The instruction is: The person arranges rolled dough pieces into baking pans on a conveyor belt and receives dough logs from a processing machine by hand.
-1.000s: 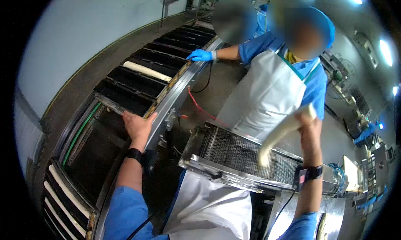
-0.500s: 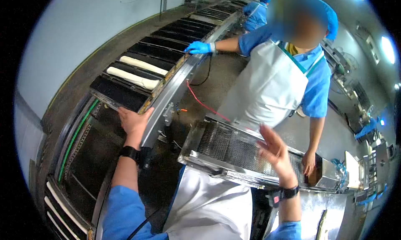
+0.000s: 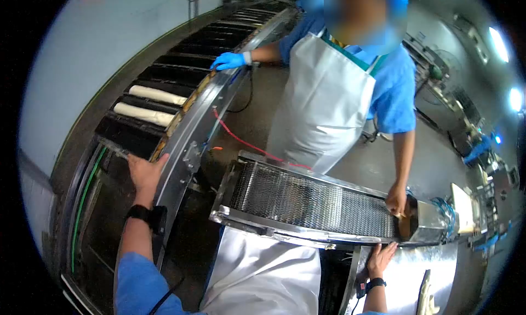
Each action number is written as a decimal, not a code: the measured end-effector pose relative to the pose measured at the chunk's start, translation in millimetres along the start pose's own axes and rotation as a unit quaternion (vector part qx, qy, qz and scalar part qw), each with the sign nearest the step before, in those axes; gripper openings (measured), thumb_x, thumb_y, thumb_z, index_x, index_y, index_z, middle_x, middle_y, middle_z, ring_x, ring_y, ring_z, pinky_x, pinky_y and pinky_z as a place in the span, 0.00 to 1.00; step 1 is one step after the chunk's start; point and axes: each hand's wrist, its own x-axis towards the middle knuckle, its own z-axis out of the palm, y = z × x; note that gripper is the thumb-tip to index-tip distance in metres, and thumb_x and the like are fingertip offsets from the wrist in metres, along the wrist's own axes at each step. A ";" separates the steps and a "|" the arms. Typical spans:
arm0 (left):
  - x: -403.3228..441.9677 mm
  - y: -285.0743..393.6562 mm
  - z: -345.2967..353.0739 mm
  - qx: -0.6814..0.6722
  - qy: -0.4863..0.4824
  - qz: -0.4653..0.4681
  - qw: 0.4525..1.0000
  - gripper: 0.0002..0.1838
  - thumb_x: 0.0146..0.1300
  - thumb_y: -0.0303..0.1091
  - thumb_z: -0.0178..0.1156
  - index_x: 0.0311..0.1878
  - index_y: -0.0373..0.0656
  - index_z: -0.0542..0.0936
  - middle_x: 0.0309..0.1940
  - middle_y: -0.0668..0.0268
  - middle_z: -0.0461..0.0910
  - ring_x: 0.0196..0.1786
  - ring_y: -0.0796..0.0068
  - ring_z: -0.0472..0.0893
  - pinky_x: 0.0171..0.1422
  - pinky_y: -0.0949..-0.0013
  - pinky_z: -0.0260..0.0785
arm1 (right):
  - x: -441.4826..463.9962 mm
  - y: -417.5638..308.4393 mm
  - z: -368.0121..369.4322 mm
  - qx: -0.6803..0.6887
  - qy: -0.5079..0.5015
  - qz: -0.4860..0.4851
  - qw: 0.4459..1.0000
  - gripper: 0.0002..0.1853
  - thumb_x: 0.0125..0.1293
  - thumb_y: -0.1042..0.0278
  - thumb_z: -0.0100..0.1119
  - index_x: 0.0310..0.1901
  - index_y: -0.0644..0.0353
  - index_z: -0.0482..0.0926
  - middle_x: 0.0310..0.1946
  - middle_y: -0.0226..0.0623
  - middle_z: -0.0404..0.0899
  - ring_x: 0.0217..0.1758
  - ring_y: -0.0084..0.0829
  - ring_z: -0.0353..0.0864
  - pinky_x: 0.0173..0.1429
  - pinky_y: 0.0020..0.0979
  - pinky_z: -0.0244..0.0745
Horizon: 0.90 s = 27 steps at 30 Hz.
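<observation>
My left hand (image 3: 147, 173) rests at the near end of a black tray (image 3: 129, 137) on the long conveyor, thumb spread towards the metal side rail (image 3: 189, 134). Just beyond, two long pale strips that look like dough (image 3: 143, 114) lie in black trays. My right hand (image 3: 381, 258) lies with its fingers stretched out at the edge of a shiny metal table (image 3: 416, 265), beside the mesh conveyor (image 3: 307, 192). On that table, to the right of this hand, are more pale dough-like pieces (image 3: 424, 296). Neither hand visibly holds anything.
Across the mesh conveyor stands a co-worker in a white apron (image 3: 323, 101). Their gloved hand (image 3: 230, 60) touches the long conveyor; their bare hand (image 3: 397, 200) reaches to the mesh belt's right end. A red hose (image 3: 235, 131) hangs between the conveyors.
My right hand has come down from above the mesh conveyor to the metal table's edge. My left hand stays at the tray's end. The view has shifted, and the co-worker stands more upright.
</observation>
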 end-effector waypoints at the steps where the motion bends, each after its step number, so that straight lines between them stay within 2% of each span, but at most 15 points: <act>1: -4.1 1.2 -0.9 -0.011 0.012 0.015 1.000 0.70 0.47 0.68 0.69 0.67 0.11 0.47 0.70 0.28 0.51 0.75 0.40 0.54 0.78 0.57 0.52 | 8.8 2.7 4.3 -0.003 0.005 -0.009 1.000 0.43 0.75 0.40 0.30 0.73 0.75 0.42 0.76 0.59 0.39 0.80 0.49 0.39 0.81 0.42 0.36; 3: -13.8 7.4 -6.7 -0.017 0.028 0.022 0.999 0.69 0.46 0.68 0.69 0.66 0.09 0.48 0.69 0.26 0.52 0.74 0.39 0.55 0.78 0.57 0.51 | 19.7 -4.8 -0.6 -0.017 0.002 -0.023 1.000 0.42 0.76 0.42 0.26 0.72 0.77 0.42 0.75 0.62 0.40 0.80 0.50 0.38 0.81 0.43 0.35; 6: -22.4 13.5 -10.5 -0.027 0.048 0.027 0.998 0.70 0.45 0.69 0.70 0.65 0.07 0.50 0.68 0.26 0.54 0.74 0.39 0.56 0.78 0.58 0.52 | 38.3 3.9 7.9 -0.035 0.010 -0.044 0.998 0.41 0.76 0.41 0.25 0.73 0.76 0.42 0.76 0.60 0.40 0.81 0.50 0.37 0.81 0.44 0.33; 9: -28.2 18.9 -13.1 -0.058 0.028 0.007 0.998 0.71 0.43 0.69 0.71 0.66 0.09 0.49 0.69 0.26 0.52 0.74 0.41 0.56 0.77 0.58 0.53 | 48.7 10.3 15.2 -0.041 0.014 -0.058 0.997 0.41 0.76 0.40 0.25 0.74 0.73 0.41 0.76 0.57 0.40 0.81 0.49 0.36 0.81 0.46 0.31; 16: -30.3 15.6 -7.5 -0.043 0.018 -0.020 0.999 0.72 0.43 0.69 0.71 0.66 0.08 0.47 0.68 0.25 0.53 0.74 0.41 0.56 0.77 0.58 0.53 | 50.6 12.6 11.2 -0.051 0.010 -0.064 0.997 0.38 0.76 0.46 0.28 0.74 0.71 0.42 0.77 0.54 0.41 0.81 0.47 0.36 0.81 0.47 0.32; 19: -16.6 13.1 -9.9 -0.056 0.011 -0.015 0.998 0.71 0.45 0.67 0.71 0.66 0.09 0.47 0.68 0.25 0.53 0.74 0.40 0.56 0.78 0.58 0.53 | 47.8 6.5 10.6 -0.058 0.011 -0.054 0.997 0.38 0.75 0.47 0.30 0.74 0.72 0.42 0.77 0.54 0.41 0.81 0.47 0.37 0.81 0.47 0.33; 20: -13.7 10.6 -11.6 -0.059 0.023 0.016 0.998 0.70 0.45 0.66 0.71 0.66 0.09 0.47 0.68 0.25 0.52 0.74 0.40 0.56 0.78 0.58 0.53 | 46.9 4.2 11.8 -0.062 0.006 -0.050 0.997 0.38 0.75 0.47 0.31 0.74 0.72 0.43 0.77 0.54 0.42 0.81 0.48 0.37 0.81 0.47 0.34; 27: -19.0 9.8 -11.0 -0.074 0.028 0.007 0.997 0.70 0.44 0.65 0.72 0.66 0.09 0.48 0.68 0.26 0.52 0.74 0.40 0.56 0.78 0.58 0.53 | 47.4 4.1 7.0 -0.053 0.013 -0.068 0.996 0.38 0.73 0.51 0.33 0.74 0.72 0.44 0.77 0.55 0.43 0.81 0.48 0.38 0.80 0.48 0.35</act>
